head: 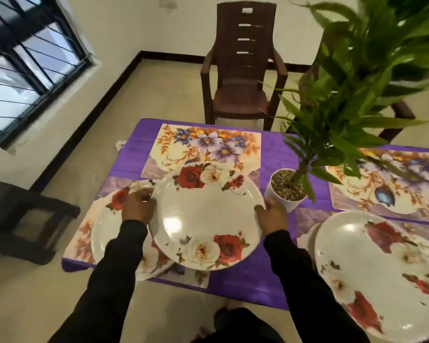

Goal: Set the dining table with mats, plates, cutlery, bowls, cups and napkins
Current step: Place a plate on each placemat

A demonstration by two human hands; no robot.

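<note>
Home dining room: set table (270, 154), chair (243, 70).

Potted plant (289, 191) on purple tablecloth (275, 149); brown chair (243, 78) beyond; barred window (27, 68)

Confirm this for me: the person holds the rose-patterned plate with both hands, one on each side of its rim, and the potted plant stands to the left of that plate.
One detail is wrong. In the head view the potted plant stands to the right of the rose-patterned plate, beside the right hand. The rest holds: the left hand and the right hand grip opposite sides of its rim.
</note>
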